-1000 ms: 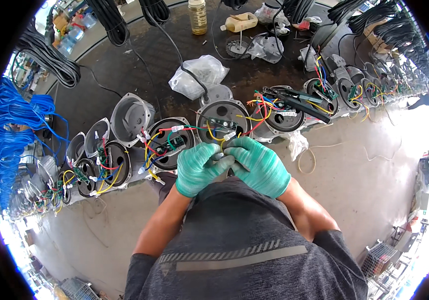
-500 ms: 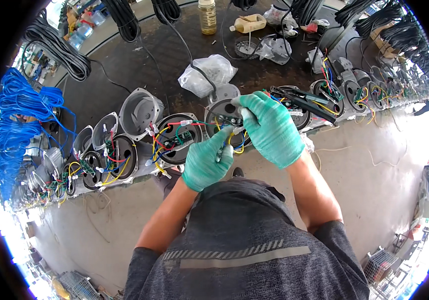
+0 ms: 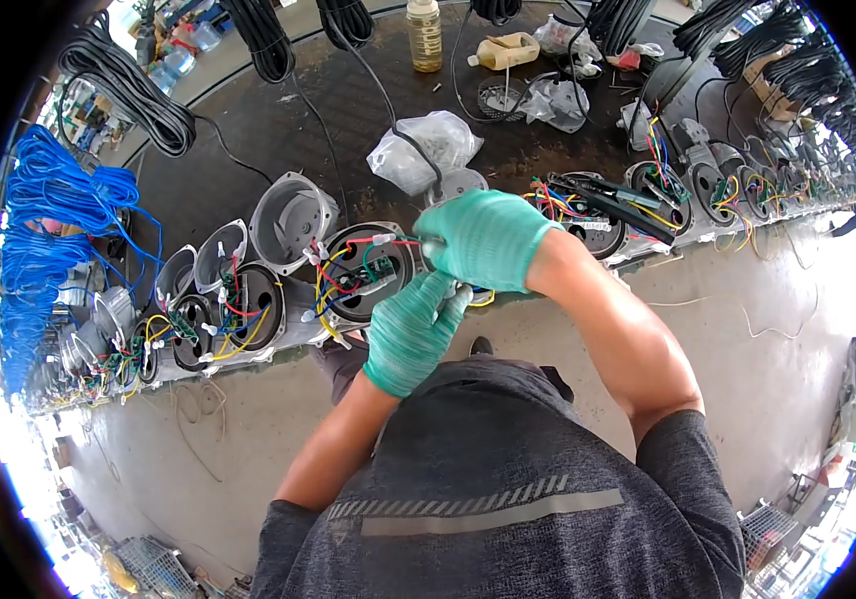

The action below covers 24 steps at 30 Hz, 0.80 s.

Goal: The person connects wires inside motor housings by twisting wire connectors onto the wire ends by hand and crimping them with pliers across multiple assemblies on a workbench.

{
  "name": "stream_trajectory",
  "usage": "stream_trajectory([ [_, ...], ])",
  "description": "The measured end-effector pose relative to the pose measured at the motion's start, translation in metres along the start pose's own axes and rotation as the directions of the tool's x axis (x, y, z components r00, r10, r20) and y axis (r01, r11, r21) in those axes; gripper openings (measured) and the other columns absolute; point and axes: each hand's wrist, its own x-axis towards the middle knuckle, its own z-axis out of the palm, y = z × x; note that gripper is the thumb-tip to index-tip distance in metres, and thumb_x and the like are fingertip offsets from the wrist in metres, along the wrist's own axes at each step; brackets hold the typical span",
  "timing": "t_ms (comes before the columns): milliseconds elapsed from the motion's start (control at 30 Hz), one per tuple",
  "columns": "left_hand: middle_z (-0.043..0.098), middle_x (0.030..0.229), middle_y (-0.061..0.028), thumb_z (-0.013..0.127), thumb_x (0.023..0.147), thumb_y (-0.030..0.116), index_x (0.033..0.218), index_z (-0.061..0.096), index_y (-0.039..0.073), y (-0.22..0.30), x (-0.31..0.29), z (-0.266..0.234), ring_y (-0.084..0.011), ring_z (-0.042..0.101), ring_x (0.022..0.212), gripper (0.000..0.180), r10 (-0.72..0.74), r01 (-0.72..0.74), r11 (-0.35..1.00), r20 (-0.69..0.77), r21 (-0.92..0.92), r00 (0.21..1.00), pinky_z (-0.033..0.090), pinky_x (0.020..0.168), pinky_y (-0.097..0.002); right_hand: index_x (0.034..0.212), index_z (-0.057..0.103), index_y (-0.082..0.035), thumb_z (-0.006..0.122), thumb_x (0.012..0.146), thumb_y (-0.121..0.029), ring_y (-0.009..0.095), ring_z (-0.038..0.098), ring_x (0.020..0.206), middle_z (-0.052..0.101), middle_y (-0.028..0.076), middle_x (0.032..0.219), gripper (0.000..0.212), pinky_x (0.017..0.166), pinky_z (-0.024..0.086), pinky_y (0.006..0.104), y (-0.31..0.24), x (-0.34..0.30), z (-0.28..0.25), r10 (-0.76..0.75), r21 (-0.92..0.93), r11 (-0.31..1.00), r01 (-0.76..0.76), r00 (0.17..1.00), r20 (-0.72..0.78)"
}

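Observation:
Both my hands wear green gloves and meet over one round motor housing at the table's front edge, mostly covered by them. My right hand (image 3: 493, 238) reaches across it from the right, fingers bent down and closed; their grip is hidden. A red wire (image 3: 403, 241) with a white connector (image 3: 383, 240) runs up to these fingertips. Just below, my left hand (image 3: 410, 337) is pinched closed beneath the right one, and what it grips is too small to tell. Left of the hands lies an open grey housing (image 3: 403, 268) with a green circuit board (image 3: 378, 272) and yellow, red and blue wires.
More open housings with loose wires line the edge both ways. Black-handled pliers (image 3: 612, 205) lie across one at the right. Behind are a clear plastic bag (image 3: 423, 150), an amber bottle (image 3: 424, 38) and hanging black cable coils (image 3: 128, 90). Blue cable (image 3: 58, 190) is bundled at left.
My right hand has moved left and turned across the housing, now overlapping the left fingertips. My left hand stays nearly in place. The whole view has shifted slightly.

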Motion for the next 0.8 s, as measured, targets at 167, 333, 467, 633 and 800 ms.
stream_trajectory([
  [167, 0.076, 0.102, -0.0158, 0.076, 0.096, 0.011, 0.123, 0.072, 0.009, 0.006, 0.003, 0.001, -0.0327, 0.072, 0.08, 0.027, -0.021, 0.02, 0.998, -0.004, -0.06, 1.0, 0.056, 0.072, -0.0396, 0.103, 0.076, -0.007, 0.064, 0.097, -0.033, 0.04, 0.074, 0.096, 0.078, 0.018, 0.097, 0.029, 0.086, 0.058, 0.0496, -0.011, 0.038, 0.008, -0.001, -0.235, 0.972, 0.024, 0.995, 0.097],
  [333, 0.072, 0.093, -0.0149, 0.077, 0.094, 0.016, 0.112, 0.072, 0.007, 0.0, 0.002, -0.001, -0.0341, 0.072, 0.078, 0.02, 0.07, -0.07, 0.998, -0.034, 0.001, 0.997, 0.057, 0.068, -0.0433, 0.103, 0.073, -0.007, 0.067, 0.097, -0.03, 0.041, 0.073, 0.092, 0.076, 0.018, 0.093, 0.024, 0.081, 0.057, 0.0511, -0.002, 0.035, 0.009, -0.034, -0.176, 0.984, 0.028, 0.999, -0.034],
  [467, 0.072, 0.091, -0.0124, 0.079, 0.093, 0.015, 0.111, 0.072, 0.006, 0.003, 0.004, 0.001, -0.0299, 0.072, 0.075, 0.021, 0.096, -0.101, 0.993, -0.086, -0.054, 0.992, 0.057, 0.067, -0.0404, 0.105, 0.071, -0.007, 0.067, 0.098, -0.033, 0.041, 0.073, 0.088, 0.075, 0.017, 0.09, 0.026, 0.078, 0.057, 0.0521, 0.019, 0.0, -0.001, -0.092, -0.202, 0.977, 0.063, 0.986, -0.137],
  [633, 0.069, 0.098, -0.0097, 0.081, 0.091, 0.01, 0.107, 0.072, 0.004, 0.011, 0.008, -0.005, -0.0242, 0.07, 0.079, 0.019, -0.04, 0.034, 0.996, -0.074, -0.079, 0.996, 0.057, 0.07, -0.0354, 0.102, 0.072, -0.006, 0.068, 0.097, -0.03, 0.043, 0.071, 0.079, 0.073, 0.02, 0.083, 0.025, 0.07, 0.056, 0.0524, 0.014, -0.043, 0.002, 0.112, -0.011, 0.993, -0.115, 0.983, -0.149],
  [800, 0.064, 0.102, -0.0081, 0.079, 0.088, 0.0, 0.102, 0.068, 0.004, 0.008, 0.015, 0.003, -0.016, 0.063, 0.074, 0.018, -0.017, -0.005, 0.992, -0.164, -0.127, 0.986, 0.054, 0.068, -0.0299, 0.105, 0.073, -0.008, 0.064, 0.099, -0.028, 0.046, 0.07, 0.082, 0.072, 0.023, 0.087, 0.023, 0.073, 0.055, 0.0559, 0.025, -0.067, 0.045, 0.224, 0.23, 0.96, -0.158, 0.928, -0.299],
])
